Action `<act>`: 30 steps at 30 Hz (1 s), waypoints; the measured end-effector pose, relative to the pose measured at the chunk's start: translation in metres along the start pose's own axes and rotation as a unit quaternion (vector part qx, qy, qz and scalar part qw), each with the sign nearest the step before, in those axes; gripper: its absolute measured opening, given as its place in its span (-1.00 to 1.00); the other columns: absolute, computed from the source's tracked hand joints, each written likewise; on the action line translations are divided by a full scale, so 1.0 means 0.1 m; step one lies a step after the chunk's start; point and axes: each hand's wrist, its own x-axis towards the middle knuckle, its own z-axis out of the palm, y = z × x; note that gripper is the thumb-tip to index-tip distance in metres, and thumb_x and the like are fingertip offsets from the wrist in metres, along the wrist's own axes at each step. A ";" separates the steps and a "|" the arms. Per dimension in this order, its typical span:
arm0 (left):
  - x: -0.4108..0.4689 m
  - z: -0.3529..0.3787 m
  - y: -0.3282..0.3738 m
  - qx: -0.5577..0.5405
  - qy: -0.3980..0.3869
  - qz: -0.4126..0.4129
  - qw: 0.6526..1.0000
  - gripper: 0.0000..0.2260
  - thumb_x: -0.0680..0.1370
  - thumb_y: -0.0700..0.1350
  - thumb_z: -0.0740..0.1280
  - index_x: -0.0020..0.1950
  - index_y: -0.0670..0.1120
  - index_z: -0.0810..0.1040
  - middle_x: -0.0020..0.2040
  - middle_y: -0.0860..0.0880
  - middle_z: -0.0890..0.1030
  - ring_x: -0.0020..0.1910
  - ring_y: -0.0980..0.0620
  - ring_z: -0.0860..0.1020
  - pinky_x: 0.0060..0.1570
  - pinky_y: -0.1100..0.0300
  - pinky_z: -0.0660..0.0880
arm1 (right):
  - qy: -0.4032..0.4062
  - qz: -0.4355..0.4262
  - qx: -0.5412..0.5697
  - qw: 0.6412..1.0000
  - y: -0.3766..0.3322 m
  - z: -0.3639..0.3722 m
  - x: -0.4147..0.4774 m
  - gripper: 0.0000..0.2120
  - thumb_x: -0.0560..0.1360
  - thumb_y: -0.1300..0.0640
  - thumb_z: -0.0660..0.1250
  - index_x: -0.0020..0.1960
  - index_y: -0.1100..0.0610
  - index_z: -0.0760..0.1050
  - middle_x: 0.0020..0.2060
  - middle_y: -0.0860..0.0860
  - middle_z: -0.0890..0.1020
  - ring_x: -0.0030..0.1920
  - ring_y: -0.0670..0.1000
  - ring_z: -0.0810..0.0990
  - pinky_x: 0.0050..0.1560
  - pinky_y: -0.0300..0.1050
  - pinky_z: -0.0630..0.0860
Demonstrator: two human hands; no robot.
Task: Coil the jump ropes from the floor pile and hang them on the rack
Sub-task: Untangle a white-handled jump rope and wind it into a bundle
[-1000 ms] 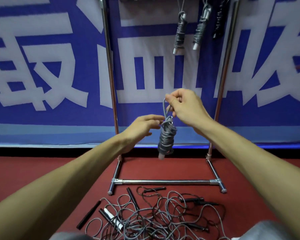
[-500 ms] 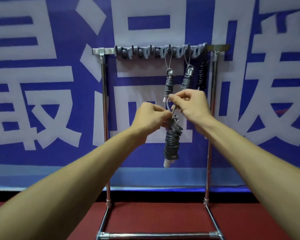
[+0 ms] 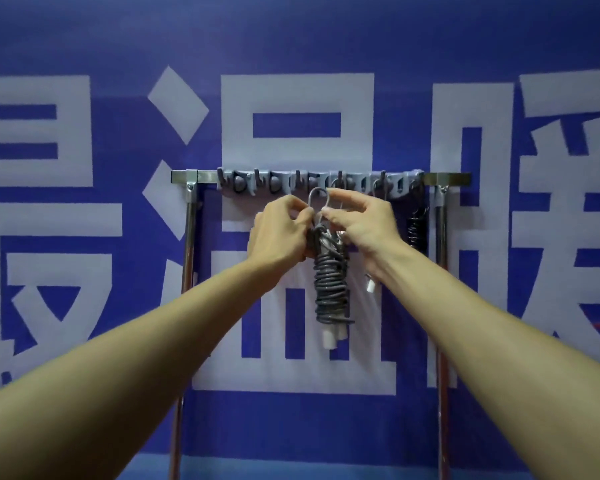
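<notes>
Head: coiled jump rope (image 3: 329,282) vertical, loop (image 3: 317,197) up, handles (image 3: 329,339) down.

**Item:** blue banner (image 3: 291,36), backdrop, spans whole view.
**Lettering:** white Chinese chars, v. large, block style, single row.

1. Left: 最 (image 3: 35,174). Cut off by left edge of view, so id. probable only.
2. Centre: 温 (image 3: 295,95). Whole char in view, lower part partly behind rack (image 3: 182,175).
3. Right: 暖 (image 3: 565,98). Cut off by right edge of view, so id. probable only.

**Reads l. to r.:** 最温暖.
**Further chars past either edge:** cannot tell.
</notes>
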 end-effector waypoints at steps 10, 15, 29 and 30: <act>1.01 -0.03 -0.23 -0.144 0.038 -0.066 0.987 -0.89 0.58 -0.11 0.33 -0.09 -0.09 0.61 -0.26 -0.07 0.58 -0.48 0.06 0.50 -0.51 0.27 0.45 | 0.022 0.069 0.136 0.988 0.08 0.51 0.95 -0.86 0.45 0.36 0.42 -0.20 0.20 0.49 -0.41 0.05 0.58 -0.57 -0.15 0.49 -0.55 -0.33 0.44; 1.31 0.02 -0.30 -0.168 0.051 -0.088 0.980 -0.89 0.56 -0.12 0.35 -0.14 -0.08 0.62 -0.24 -0.08 0.61 -0.49 0.05 0.51 -0.52 0.29 0.43 | 0.062 0.084 0.143 0.984 0.05 0.63 1.13 -0.93 0.44 0.39 0.41 -0.14 0.28 0.55 -0.41 0.10 0.57 -0.53 -0.07 0.50 -0.58 -0.33 0.43; 1.25 0.22 -0.58 -0.158 0.023 -0.139 0.977 -0.88 0.54 -0.20 0.34 -0.19 -0.09 0.62 -0.26 -0.14 0.61 -0.44 -0.02 0.56 -0.49 0.23 0.49 | 0.070 0.095 0.007 0.993 0.39 0.61 1.27 -0.79 0.40 0.38 0.42 -0.31 0.14 0.53 -0.29 0.12 0.63 -0.30 0.03 0.58 -0.25 -0.13 0.57; 1.21 0.19 -0.60 -0.161 0.007 -0.136 0.978 -0.88 0.55 -0.21 0.33 -0.15 -0.08 0.63 -0.20 -0.13 0.63 -0.36 -0.02 0.58 -0.43 0.22 0.52 | 0.072 0.078 -0.008 0.994 0.43 0.58 1.24 -0.79 0.40 0.36 0.42 -0.32 0.12 0.54 -0.28 0.09 0.63 -0.25 0.03 0.58 -0.18 -0.09 0.57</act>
